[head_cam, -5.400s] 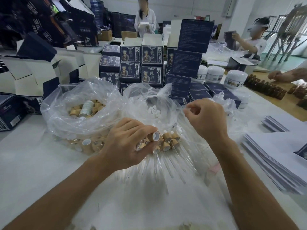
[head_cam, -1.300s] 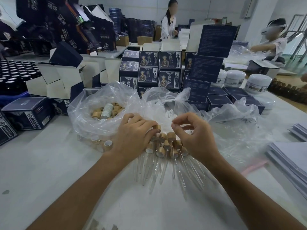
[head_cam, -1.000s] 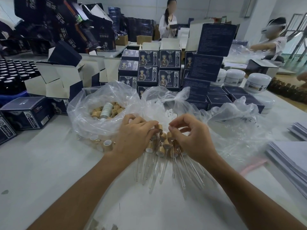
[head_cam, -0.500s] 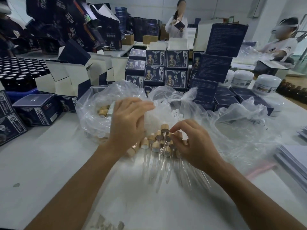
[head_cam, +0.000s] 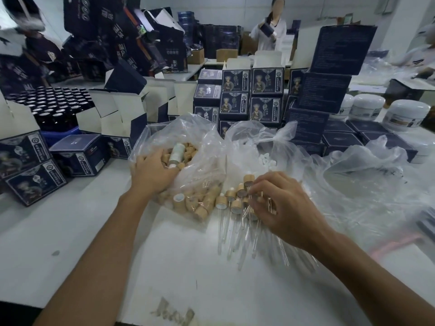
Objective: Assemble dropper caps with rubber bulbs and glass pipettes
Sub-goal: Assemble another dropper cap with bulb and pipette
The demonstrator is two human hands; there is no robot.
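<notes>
A clear plastic bag (head_cam: 188, 135) full of bamboo dropper caps (head_cam: 202, 208) lies left of centre, with a small bottle (head_cam: 176, 154) on top. My left hand (head_cam: 153, 175) reaches into its mouth, fingers spread over the caps; nothing is visibly gripped. A second bag holds white rubber bulbs (head_cam: 266, 161). In front of it lies a row of assembled droppers (head_cam: 229, 201), their glass pipettes (head_cam: 223, 234) pointing toward me. My right hand (head_cam: 282, 208) rests on this pile, thumb and fingers curled round one dropper just below its cap.
Dark blue printed boxes (head_cam: 259, 100) are stacked behind the bags and on the left (head_cam: 77, 156). Dark bottles (head_cam: 54, 107) fill a tray at far left. White jars (head_cam: 404, 114) stand at the right. Crumpled plastic (head_cam: 364, 180) lies right. A person (head_cam: 270, 24) stands at the back.
My left hand has left the dropper pile and gone up and left into the bag of caps. My right hand has lowered onto the pile of assembled droppers.
</notes>
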